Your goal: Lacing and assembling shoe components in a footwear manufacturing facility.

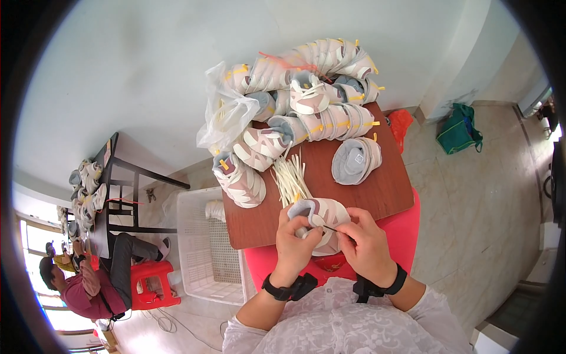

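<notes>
Beige-and-white fabric shoe upper with grey lining (333, 211) is positioned at the near edge of the brown wood-look tabletop (377, 194). Left hand (295, 245): fingers gripping the upper's left side. Right hand (371, 251): thumb and fingertips pinching a thin dark rod-shaped tool (329, 228) at the upper. Bundled cream flat laces (289, 180) lie just beyond.

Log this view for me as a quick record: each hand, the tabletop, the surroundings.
Left hand: grips a pale shoe upper
Right hand: pinches a thin dark tool at the upper
Tabletop: cream lace-like strips, stacked shoe uppers, clear plastic bag, one separate upper on the right
Left of table: white crate
Floor, far right: green bag
Far left: another person seated on a red stool
</notes>
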The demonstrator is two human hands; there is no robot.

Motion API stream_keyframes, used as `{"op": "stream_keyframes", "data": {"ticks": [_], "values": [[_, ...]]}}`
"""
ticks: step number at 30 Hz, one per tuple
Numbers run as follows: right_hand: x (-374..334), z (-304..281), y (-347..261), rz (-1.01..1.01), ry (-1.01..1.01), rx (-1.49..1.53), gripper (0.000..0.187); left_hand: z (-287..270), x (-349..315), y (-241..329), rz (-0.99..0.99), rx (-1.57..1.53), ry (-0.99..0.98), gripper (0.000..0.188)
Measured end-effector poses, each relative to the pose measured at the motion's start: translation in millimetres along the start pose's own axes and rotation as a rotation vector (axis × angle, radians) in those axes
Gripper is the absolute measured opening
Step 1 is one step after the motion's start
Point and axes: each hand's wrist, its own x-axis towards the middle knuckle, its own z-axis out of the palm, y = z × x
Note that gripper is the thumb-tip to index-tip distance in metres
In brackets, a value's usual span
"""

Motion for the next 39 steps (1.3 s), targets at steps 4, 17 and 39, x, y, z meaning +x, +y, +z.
{"op": "stream_keyframes", "data": {"ticks": [4,17,39], "values": [[2,-3,-3,0.018,-0.034,-0.014,0.015,1,-1,0,-0.002,-0.012,0.004,0.014],[-2,-1,-7,0.04,-0.036,-0.067,0.015,4,-4,5,0.058,0.096,0.038,0.014],[2,-1,-9,-0.305,-0.104,-0.537,0.01,20,-8,11,0.305,0.399,0.111,0.01]]}}
